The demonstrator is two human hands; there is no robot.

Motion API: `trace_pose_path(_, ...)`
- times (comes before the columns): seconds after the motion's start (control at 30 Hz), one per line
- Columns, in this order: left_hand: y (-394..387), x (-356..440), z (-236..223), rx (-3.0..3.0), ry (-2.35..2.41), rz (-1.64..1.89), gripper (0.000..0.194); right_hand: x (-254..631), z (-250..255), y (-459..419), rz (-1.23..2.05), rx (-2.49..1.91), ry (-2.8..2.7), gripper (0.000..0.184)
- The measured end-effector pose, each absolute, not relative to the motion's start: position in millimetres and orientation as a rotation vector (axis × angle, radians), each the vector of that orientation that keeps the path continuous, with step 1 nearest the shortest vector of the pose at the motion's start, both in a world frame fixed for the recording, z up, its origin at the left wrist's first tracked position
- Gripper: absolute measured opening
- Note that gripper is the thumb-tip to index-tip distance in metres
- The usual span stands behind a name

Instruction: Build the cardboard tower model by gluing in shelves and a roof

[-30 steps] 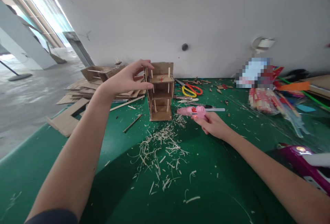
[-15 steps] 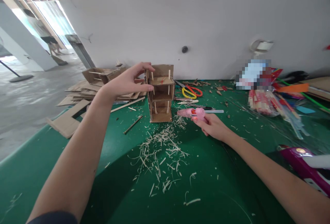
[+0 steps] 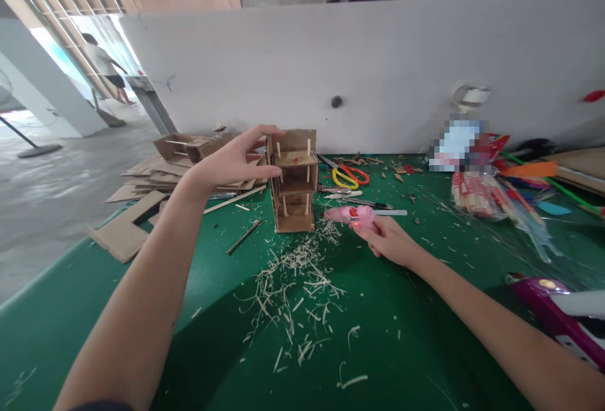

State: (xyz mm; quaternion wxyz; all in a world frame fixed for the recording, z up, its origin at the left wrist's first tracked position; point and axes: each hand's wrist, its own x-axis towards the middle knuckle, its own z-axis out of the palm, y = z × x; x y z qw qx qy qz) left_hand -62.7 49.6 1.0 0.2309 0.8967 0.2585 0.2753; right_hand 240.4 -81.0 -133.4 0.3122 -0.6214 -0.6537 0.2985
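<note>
Upright on the green table stands a small cardboard shelf [image 3: 297,184] with three tiers and thin wooden sticks as posts. My left hand [image 3: 243,157] grips its upper left side, fingers behind the top edge and thumb along the side. In my right hand [image 3: 385,239] is a pink hot glue gun [image 3: 352,214], a clear glue stick poking out of its back and a small red light glowing. Its nozzle points left, just right of the shelf's base and apart from it. Pale wood shavings [image 3: 300,272] lie scattered in front of the shelf.
Yellow and red-handled scissors [image 3: 347,176] lie behind the glue gun. Cardboard pieces [image 3: 127,225] are stacked at left. Bagged sticks [image 3: 477,195] and a purple device [image 3: 558,316] sit at right. A white wall [image 3: 387,64] rises behind; a person [image 3: 106,64] stands far left.
The camera view has tilted up slightly, so everything sits a little lower in the picture. Both hands keep their holds on the shelf and the glue gun. The distant person has shifted right.
</note>
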Motion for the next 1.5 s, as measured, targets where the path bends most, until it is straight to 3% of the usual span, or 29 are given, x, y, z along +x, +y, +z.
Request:
trace_pose_path(0.13,45.8,-59.1,1.6,2.479,0.757,0.764,0.067,238.2,-131.9,-81.2,0.777,-1.642,-1.651,0.045)
trace_pose_path(0.4,32.8,-53.8,8.6,2.638,0.918,0.839,0.051,242.1,-134.7,-78.7,0.625,-1.432,-1.323,0.06)
trace_pose_path(0.67,35.0,-53.1,8.9,2.754,0.903,0.838,0.041,248.1,-129.6,-75.4,0.517,-1.445,-1.132,0.055)
trace_pose_path(1.03,33.9,-51.7,6.8,2.557,0.925,0.828,0.048,287.7,-134.0,-50.3,0.081,-1.836,-1.353,0.047)
trace_pose_path(1.33,49.7,-59.7,-3.6,2.441,0.82,0.83,0.07,320.4,-138.8,-40.3,0.184,-2.185,-1.259,0.049)
trace_pose_path(1.5,56.3,-67.5,-0.5,2.262,0.876,0.995,0.053,319.0,-142.0,-38.7,0.116,-2.335,-1.264,0.046)
